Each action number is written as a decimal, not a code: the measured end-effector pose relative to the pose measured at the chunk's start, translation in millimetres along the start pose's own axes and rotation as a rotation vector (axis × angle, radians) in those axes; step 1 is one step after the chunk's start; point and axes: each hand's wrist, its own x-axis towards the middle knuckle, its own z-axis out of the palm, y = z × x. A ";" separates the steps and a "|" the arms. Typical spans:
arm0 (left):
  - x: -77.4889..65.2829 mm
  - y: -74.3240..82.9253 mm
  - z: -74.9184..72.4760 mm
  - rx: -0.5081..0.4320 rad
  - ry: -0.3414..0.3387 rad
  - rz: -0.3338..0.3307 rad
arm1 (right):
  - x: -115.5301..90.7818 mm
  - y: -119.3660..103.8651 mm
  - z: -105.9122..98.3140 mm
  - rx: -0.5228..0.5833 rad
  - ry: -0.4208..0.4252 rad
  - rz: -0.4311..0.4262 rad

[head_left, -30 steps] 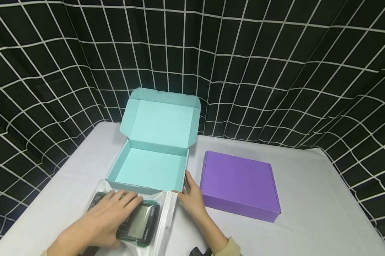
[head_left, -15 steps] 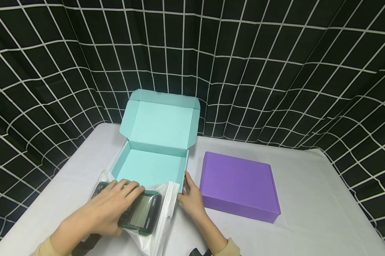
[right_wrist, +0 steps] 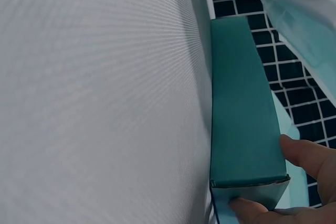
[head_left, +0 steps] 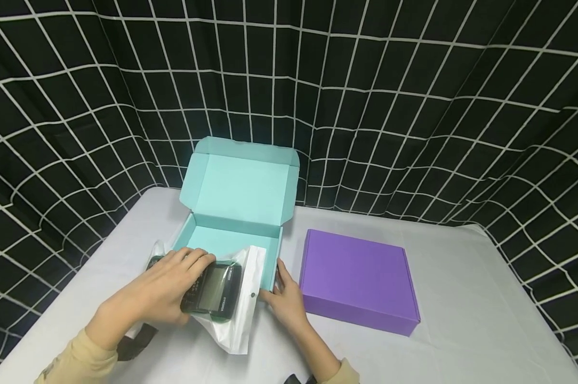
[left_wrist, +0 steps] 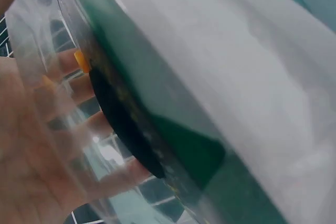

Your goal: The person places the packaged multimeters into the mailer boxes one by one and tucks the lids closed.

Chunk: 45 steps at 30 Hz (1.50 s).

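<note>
Small pale lettering runs sideways along the dark border beside the screen of a black handheld device [head_left: 215,289], seen through its clear plastic bag [head_left: 245,320]. In the head view, the group of characters nearer the viewer seems to read "DT9205A", though it is blurred and the digits are uncertain. Farther along the same border, a second short line of lettering is too small to make out. Tiny light markings on the face across the screen from this border are likewise illegible.
</note>
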 end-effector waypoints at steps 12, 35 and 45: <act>17.7 -15.4 -6.6 0.003 0.038 0.051 | -0.9 -1.7 1.8 -0.029 -0.001 0.003; 72.9 -33.9 -3.7 -0.022 -0.060 0.115 | 0.6 -3.4 0.4 0.028 -0.007 0.022; 87.6 -37.8 5.2 -0.047 -0.118 0.073 | 1.5 -3.0 -0.7 0.023 -0.008 0.016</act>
